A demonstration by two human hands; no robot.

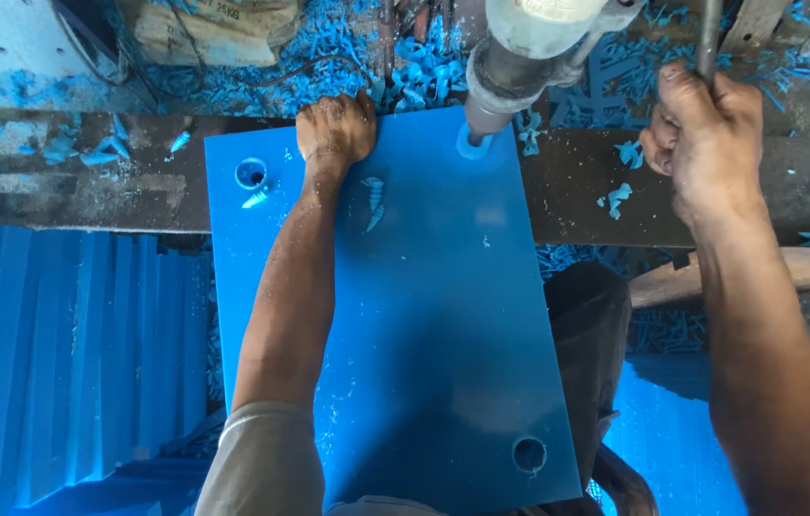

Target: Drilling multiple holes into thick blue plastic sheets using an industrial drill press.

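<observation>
- Lying flat across a dark, dusty bench [89, 196], a bright blue plastic sheet [424, 325] fills the middle of the view, its near edge reaching toward the person.
- The far edge of the sheet is pressed down by the left hand [335, 129], knuckles up and fingers curled over the edge, closed on the sheet itself.
- A thin metal lever [708, 33] at the upper right is gripped by the right hand [706, 143], which is closed into a fist around it.
- A grey drill head [519, 57] is seen coming down from the top, its tip meeting the sheet at the far right corner, where a hole [472, 145] with a raised blue rim is marked.
- Two more round holes are cut in the sheet: one [251, 173] at the far left corner, one [529, 454] at the near right corner.
- Curled blue shavings [373, 196] are scattered on the sheet just beside the left wrist, and many more are heaped behind the bench.
- A brown paper sack [214, 29] with dark printing is set at the top left, among the shavings.
- A stack of blue sheets [61, 363] is stood at the lower left, well apart from the hands.
</observation>
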